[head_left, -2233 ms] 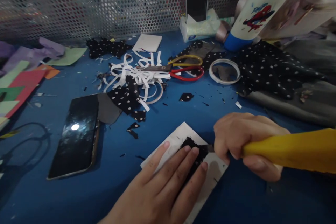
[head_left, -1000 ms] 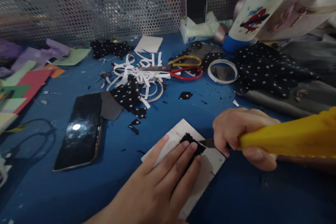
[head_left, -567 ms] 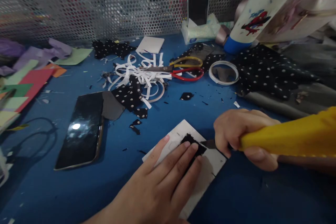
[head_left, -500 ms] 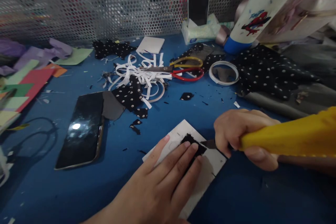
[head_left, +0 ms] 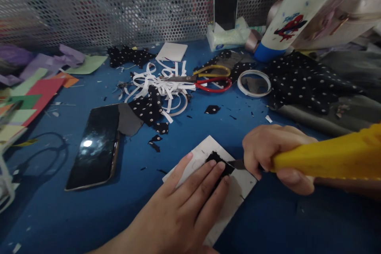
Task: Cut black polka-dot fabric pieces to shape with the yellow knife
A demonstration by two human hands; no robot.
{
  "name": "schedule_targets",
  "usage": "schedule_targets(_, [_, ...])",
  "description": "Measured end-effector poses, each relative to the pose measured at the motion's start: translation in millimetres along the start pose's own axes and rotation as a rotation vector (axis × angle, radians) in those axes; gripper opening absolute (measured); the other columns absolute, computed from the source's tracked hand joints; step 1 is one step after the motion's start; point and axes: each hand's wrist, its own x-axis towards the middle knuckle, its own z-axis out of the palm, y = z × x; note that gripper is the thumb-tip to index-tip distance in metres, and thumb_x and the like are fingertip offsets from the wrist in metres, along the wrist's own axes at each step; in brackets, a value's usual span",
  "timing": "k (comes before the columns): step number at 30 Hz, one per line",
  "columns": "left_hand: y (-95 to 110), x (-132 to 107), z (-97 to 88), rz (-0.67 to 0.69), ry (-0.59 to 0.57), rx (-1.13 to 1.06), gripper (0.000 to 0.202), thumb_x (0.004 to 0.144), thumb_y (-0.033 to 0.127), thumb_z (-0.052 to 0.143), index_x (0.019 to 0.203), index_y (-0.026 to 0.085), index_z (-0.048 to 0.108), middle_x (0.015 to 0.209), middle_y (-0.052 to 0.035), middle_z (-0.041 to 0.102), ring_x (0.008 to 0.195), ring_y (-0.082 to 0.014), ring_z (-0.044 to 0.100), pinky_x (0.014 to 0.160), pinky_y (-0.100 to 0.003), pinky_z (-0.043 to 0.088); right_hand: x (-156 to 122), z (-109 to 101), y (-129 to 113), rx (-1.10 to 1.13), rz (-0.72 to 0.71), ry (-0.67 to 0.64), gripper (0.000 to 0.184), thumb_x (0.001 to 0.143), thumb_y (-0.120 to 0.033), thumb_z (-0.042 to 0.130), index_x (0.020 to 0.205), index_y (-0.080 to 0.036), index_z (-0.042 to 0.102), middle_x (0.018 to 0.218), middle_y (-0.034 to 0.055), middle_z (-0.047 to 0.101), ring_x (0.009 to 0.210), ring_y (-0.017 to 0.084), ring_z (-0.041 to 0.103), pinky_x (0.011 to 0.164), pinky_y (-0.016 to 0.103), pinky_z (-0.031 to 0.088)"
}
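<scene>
My left hand [head_left: 184,202] lies flat with its fingers stretched out, pressing a small black fabric piece [head_left: 214,158] onto a white board [head_left: 205,151] on the blue table. My right hand [head_left: 275,154] is closed round a yellow utility knife [head_left: 327,158]. The knife's blade tip touches the right edge of the black fabric, just beyond my left fingertips. Most of the fabric is hidden under my fingers.
A phone [head_left: 93,147] lies left of the board. Farther back are red-and-yellow scissors [head_left: 205,79], white paper strips [head_left: 154,83], a tape ring [head_left: 254,83], polka-dot fabric [head_left: 303,81], a white bottle [head_left: 285,16], tissues [head_left: 226,35] and coloured paper [head_left: 35,91] at left.
The blade has moved a little leftward into the black fabric. My left hand stays pressed on it. The camera view shifted slightly.
</scene>
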Motion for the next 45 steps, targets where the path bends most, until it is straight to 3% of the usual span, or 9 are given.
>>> schedule_targets(7, [2.8, 0.7, -3.3, -0.038, -0.056, -0.023, 0.07, 0.098, 0.063, 0.022, 0.145, 0.014, 0.036, 0.153, -0.0078, 0.035, 0.145, -0.0249, 0.022, 0.12, -0.05, -0.002, -1.2, 2.7, 0.9, 0.073, 0.004, 0.06, 0.04, 0.09, -0.051, 0.052, 0.066, -0.02, 0.046, 0.047, -0.0064, 0.053, 0.037, 0.006, 0.048, 0.045, 0.021, 0.035])
schedule_targets(19, [-0.3, 1.4, -6.3, -0.004, -0.074, 0.007, 0.071, 0.097, 0.064, 0.023, 0.146, 0.014, 0.036, 0.153, -0.0092, 0.034, 0.145, -0.0261, 0.023, 0.12, -0.052, 0.0, -2.7, 1.0, 5.5, 0.067, 0.007, -0.025, 0.037, 0.093, -0.047, 0.049, 0.067, -0.019, 0.046, 0.046, -0.0057, 0.048, 0.038, 0.007, 0.044, 0.044, 0.022, 0.031])
schedule_targets(26, [1.5, 0.8, -3.9, -0.016, -0.048, 0.002, 0.072, 0.097, 0.065, 0.022, 0.145, 0.013, 0.037, 0.152, -0.0094, 0.036, 0.144, -0.0259, 0.024, 0.12, -0.052, -0.002, 0.7, 6.8, 1.8, 0.08, -0.046, 0.025, 0.04, 0.095, -0.044, 0.046, 0.064, -0.02, 0.044, 0.045, -0.0058, 0.046, 0.038, 0.007, 0.045, 0.044, 0.022, 0.033])
schedule_targets(30, [2.1, 0.1, -0.7, -0.008, 0.005, 0.009, 0.073, 0.096, 0.065, 0.023, 0.144, 0.011, 0.039, 0.151, -0.0103, 0.038, 0.144, -0.0267, 0.025, 0.12, -0.052, 0.0, 2.3, 6.6, -4.1, 0.07, -0.05, -0.011, 0.04, 0.095, -0.045, 0.044, 0.064, -0.02, 0.043, 0.045, -0.0057, 0.047, 0.039, 0.008, 0.048, 0.045, 0.024, 0.036])
schedule_targets(37, [-0.6, 0.3, 2.8, 0.028, 0.025, 0.006, 0.077, 0.095, 0.068, 0.024, 0.143, 0.009, 0.04, 0.151, -0.0126, 0.038, 0.143, -0.0289, 0.026, 0.119, -0.053, 0.0, 2.4, 7.8, -2.3, 0.117, -0.045, 0.076, 0.043, 0.093, -0.047, 0.048, 0.061, -0.019, 0.044, 0.043, -0.0066, 0.044, 0.034, 0.006, 0.045, 0.04, 0.023, 0.03])
schedule_targets(45, [-2.1, 0.0, 3.2, 0.043, 0.035, 0.025, 0.079, 0.095, 0.068, 0.024, 0.143, 0.008, 0.039, 0.15, -0.0142, 0.038, 0.142, -0.0299, 0.027, 0.119, -0.054, 0.002, 2.4, 5.3, -1.1, 0.12, -0.053, 0.048, 0.042, 0.093, -0.048, 0.047, 0.062, -0.019, 0.044, 0.043, -0.0071, 0.045, 0.034, 0.006, 0.043, 0.04, 0.022, 0.03])
